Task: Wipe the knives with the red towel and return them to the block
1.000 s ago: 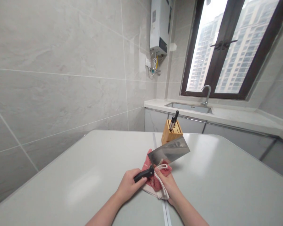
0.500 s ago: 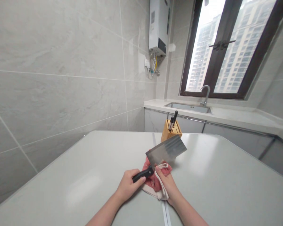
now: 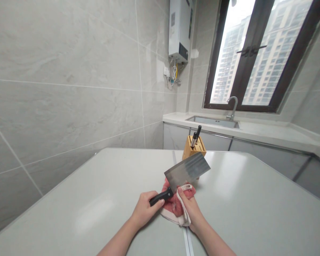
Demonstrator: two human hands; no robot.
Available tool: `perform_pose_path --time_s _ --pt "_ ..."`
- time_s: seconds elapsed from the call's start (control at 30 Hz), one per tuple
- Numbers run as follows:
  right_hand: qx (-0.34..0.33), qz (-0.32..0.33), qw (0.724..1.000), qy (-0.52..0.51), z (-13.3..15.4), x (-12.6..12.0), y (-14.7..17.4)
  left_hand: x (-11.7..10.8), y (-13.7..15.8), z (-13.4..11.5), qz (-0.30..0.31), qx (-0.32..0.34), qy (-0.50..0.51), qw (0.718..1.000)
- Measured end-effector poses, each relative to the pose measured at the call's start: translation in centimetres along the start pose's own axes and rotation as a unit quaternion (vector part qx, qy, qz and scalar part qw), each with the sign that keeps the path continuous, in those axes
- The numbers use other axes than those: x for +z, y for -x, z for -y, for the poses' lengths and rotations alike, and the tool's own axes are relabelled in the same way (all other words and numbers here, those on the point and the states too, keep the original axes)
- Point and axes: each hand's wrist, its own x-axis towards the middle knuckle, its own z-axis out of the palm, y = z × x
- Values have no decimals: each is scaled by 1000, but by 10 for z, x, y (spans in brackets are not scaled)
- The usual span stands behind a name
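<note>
My left hand (image 3: 146, 209) is closed round the black handle of a cleaver (image 3: 187, 171), whose broad steel blade points up and to the right above the table. In my right hand (image 3: 190, 209) is a red cloth with a white border (image 3: 174, 209), bunched up under the thumb. The cloth lies against the near lower edge of the blade and also reaches behind it. Part of the cloth and the fingers of my right hand behind the blade are hidden. Just beyond the blade stands a wooden knife block (image 3: 190, 147), its lower part covered by the cleaver.
Black-handled tools (image 3: 197, 133) stick up from the block. The pale table (image 3: 96, 199) has a seam down its middle. Behind it are a counter (image 3: 269, 128) with a sink (image 3: 213, 121) and faucet (image 3: 232, 106). A tiled wall (image 3: 82, 110) rises on the left.
My right hand has shifted slightly to the right with the cloth along the blade. The cleaver has tilted very slightly; my left hand keeps its hold.
</note>
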Motion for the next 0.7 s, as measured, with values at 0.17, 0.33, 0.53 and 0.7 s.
perform_pose_path --time_s 0.17,0.33,0.53,0.7 --pt "24 37 995 -92 8 -1 -2 0 1 0 1 -4 2 1000" --pt "67 78 985 -141 17 7 3 1 1 2 15 -4 -20 1000" --pt "128 114 970 -175 22 8 11 2 0 2 32 -8 -37 999" --pt "117 133 971 -158 14 4 12 3 -1 1 39 -12 -33 999"
